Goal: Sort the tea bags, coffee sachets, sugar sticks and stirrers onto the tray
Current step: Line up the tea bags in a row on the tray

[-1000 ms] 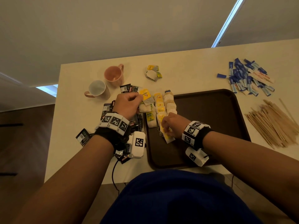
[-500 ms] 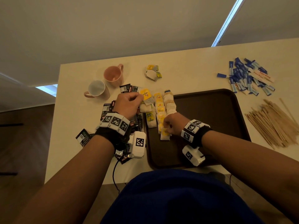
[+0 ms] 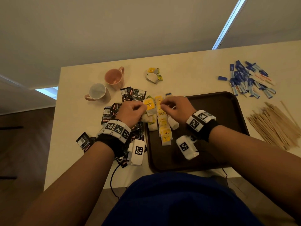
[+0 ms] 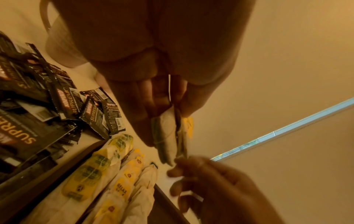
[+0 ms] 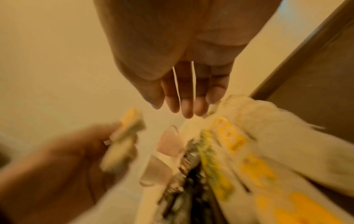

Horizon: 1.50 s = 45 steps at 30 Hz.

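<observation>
— Since a second ago, the right hand (image 3: 176,108) has left the near end of the tea bag rows and come up to the far end, just beside the left hand (image 3: 132,112), which has barely shifted.

— What does the left hand hold?

— It pinches a tea bag (image 4: 168,133) with a yellow tag between thumb and fingers, lifted above the tray's left edge. In the head view that yellow tag (image 3: 149,103) shows between the two hands.

— And the right?

— Its fingers (image 5: 186,97) reach out fairly straight toward that bag; the wrist view is blurred, so whether they touch it cannot be told. It holds nothing visible.

— Where is everything else?

— Tea bags (image 3: 164,126) lie in rows along the left side of the dark tray (image 3: 228,115). Black coffee sachets (image 3: 110,113) are scattered on the table (image 3: 187,69) left of the tray, partly under the left wrist. Blue sugar sticks (image 3: 247,79) are piled beyond the tray's far right corner, and wooden stirrers (image 3: 273,124) lie heaped to its right. Two mugs (image 3: 105,85) stand at the far left, and a few loose tea bags (image 3: 153,75) sit beyond the tray.
</observation>
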{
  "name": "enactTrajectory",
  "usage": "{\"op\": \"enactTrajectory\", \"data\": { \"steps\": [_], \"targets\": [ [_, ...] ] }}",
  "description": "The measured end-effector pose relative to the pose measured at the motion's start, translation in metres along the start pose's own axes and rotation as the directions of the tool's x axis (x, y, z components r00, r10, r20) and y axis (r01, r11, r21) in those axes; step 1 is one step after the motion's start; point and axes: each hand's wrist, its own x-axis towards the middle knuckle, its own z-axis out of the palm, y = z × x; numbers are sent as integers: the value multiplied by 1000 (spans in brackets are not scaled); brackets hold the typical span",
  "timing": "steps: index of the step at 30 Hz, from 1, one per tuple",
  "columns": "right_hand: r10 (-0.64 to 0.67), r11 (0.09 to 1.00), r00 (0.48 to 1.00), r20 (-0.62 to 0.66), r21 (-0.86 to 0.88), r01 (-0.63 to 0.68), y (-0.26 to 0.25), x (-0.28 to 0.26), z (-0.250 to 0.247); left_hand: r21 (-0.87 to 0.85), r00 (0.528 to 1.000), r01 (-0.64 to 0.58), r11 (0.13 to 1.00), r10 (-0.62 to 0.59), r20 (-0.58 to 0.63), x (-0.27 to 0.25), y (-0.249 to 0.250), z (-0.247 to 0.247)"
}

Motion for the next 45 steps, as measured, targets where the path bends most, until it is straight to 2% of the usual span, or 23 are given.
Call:
{"op": "enactTrajectory", "data": {
  "steps": [3,6,12,16,19,22,24,25,28,34,38,40,42,43,45],
  "targets": [
    [-63,991,998,22,118,60,-17,11,-8,12,997,-36,999,35,75,-2,-3,3],
    [-100,991,991,91,95,92,-24,14,-7,23,993,-57,998,54,104,-4,-4,7],
    [-61,988,992,110,147,45,-15,8,-10,-42,995,-36,998,40,95,-8,-6,7],
    [5,993,976,217,112,-30,-2,1,-19,16,999,-22,1000,21,36,-7,-13,4],
    [103,995,925,366,-42,-94,3,-10,-16,22,999,-38,999,38,16,-7,-15,4],
    [228,968,817,530,-211,-133,8,-23,4,-26,998,-60,998,60,25,-8,-15,5],
    [264,952,775,574,-284,-115,16,-30,20,-53,999,-33,998,34,27,-8,-16,5],
    [268,948,770,579,-301,-103,20,-32,26,-53,999,-21,998,22,30,-8,-15,6],
    [268,940,788,555,-329,-88,32,-35,38,-32,999,13,999,-12,38,-8,-17,7],
    [220,927,865,451,-373,-41,43,-32,41,9,991,113,994,-113,68,-9,-22,10],
    [205,929,879,430,-369,-36,43,-31,35,60,985,119,991,-125,119,-11,-26,15],
    [153,947,920,362,-321,-31,38,-28,30,79,986,98,992,-108,131,-10,-27,17],
    [63,977,971,231,-211,-14,29,-23,25,77,984,101,992,-111,140,-9,-27,19],
    [35,989,983,180,-145,-8,22,-20,22,68,982,106,992,-116,152,-9,-27,19],
    [3,999,984,176,-40,4,7,-13,20,51,975,120,991,-128,180,-8,-27,20]
  ]
}}
